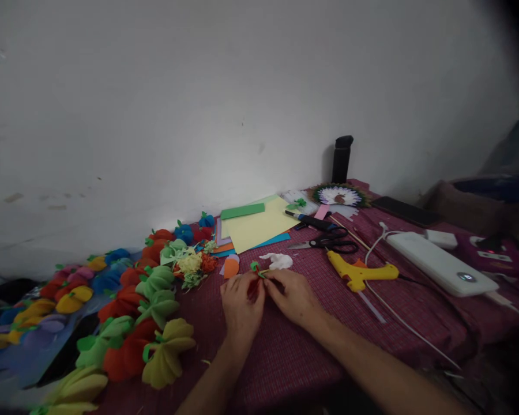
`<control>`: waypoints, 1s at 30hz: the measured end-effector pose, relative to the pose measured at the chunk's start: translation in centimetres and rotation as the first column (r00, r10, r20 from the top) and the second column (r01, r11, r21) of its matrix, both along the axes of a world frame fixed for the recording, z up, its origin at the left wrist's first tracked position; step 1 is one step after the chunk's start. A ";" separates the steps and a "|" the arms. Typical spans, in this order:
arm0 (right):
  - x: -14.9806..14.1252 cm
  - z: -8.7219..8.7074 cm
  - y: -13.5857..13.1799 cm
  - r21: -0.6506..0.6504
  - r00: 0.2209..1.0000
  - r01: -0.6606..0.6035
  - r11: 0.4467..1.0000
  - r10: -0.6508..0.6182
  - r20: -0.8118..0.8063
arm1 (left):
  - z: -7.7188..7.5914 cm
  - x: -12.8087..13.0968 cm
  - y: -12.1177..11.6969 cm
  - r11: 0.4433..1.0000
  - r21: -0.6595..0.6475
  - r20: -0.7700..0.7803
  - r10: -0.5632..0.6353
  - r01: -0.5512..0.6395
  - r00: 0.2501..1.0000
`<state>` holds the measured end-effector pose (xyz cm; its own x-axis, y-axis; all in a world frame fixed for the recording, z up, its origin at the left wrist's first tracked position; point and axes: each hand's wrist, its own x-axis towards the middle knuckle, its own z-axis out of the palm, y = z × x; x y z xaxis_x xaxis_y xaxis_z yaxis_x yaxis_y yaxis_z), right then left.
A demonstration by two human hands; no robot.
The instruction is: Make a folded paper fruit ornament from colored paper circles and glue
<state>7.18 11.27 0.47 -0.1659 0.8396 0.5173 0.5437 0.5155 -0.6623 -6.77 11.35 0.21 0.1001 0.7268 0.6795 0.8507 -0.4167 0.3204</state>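
My left hand [241,302] and my right hand [294,295] meet over the tablecloth near the middle of the view. Between their fingertips is a small green and red craft piece [255,267], partly covered by the fingers. Its green top shows above my left fingers, and some red shows below. The right thumb and forefinger pinch close to the green part, beside a thin yellowish strip. Just beyond the hands lies a crumpled white scrap [277,260]. Orange and lilac paper pieces [230,267] rest left of them.
Colourful pumpkin-like paper shapes [155,305] crowd the left side. Behind the hands are paper sheets [259,225]. To the right lie scissors [328,242], a yellow glue gun [358,272] with a cord, and a white power bank [441,262]. A black bottle [341,161] stands by the wall.
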 end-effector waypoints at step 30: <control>0.2 0.3 0.3 -0.032 0.999 0.030 0.999 -0.031 -0.011 | 0.6 0.5 -0.7 0.998 0.000 0.025 -0.057 0.057 0.998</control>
<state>7.34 11.55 0.74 -0.1342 0.8600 0.4923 0.5512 0.4776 -0.6841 -6.31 10.66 0.80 0.1238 0.7212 0.6816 0.8174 -0.4635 0.3421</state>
